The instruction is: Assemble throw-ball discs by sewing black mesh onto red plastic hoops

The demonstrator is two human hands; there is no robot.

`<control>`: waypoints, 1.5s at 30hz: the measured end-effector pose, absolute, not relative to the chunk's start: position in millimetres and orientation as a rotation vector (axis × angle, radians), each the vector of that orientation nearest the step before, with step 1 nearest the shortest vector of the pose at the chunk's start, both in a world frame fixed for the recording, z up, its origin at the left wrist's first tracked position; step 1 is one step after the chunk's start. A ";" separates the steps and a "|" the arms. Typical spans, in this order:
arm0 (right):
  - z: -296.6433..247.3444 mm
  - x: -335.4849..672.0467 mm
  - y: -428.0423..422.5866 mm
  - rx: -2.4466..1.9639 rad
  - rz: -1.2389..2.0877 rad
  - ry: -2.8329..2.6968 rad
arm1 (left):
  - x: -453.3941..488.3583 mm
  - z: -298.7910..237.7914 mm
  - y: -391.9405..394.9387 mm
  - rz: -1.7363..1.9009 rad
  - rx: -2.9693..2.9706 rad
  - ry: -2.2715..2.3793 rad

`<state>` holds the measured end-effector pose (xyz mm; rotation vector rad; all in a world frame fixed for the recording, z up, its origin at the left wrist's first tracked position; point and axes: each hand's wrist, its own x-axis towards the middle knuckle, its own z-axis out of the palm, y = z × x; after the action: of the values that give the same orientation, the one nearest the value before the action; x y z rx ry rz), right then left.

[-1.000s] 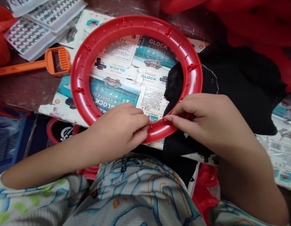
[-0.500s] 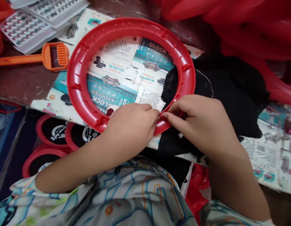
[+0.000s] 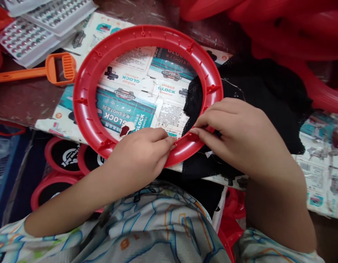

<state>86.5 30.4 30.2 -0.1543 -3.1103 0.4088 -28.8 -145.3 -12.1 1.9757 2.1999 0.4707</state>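
Observation:
A large red plastic ring (image 3: 87,80) with small pegs on its face lies on printed cardboard sheets (image 3: 125,106). Black mesh netting (image 3: 267,95) lies under its right side and spreads to the right. My left hand (image 3: 141,153) is closed over the ring's near rim, fingers curled on it. My right hand (image 3: 240,135) pinches the mesh against the rim right beside the left hand's fingertips. The two hands nearly touch.
An orange plastic handle tool (image 3: 56,69) lies at the left. Trays of small round beads (image 3: 34,29) sit at the top left. Finished red rings with black netting (image 3: 65,157) are stacked below the table edge. Red plastic parts (image 3: 295,33) pile at the top right.
The ring has turned and shifted slightly left and down. My left hand slid left along the near rim, and my right hand moved its pinch further along the rim.

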 end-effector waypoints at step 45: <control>27.9 82.5 24.9 -0.498 0.732 -3.074 | -33.9 -15.0 -154.1 0.602 2.000 2.109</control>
<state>82.5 24.9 27.9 -0.4977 -3.0743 0.7323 -33.9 -154.1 -15.0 2.0002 2.1094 0.6021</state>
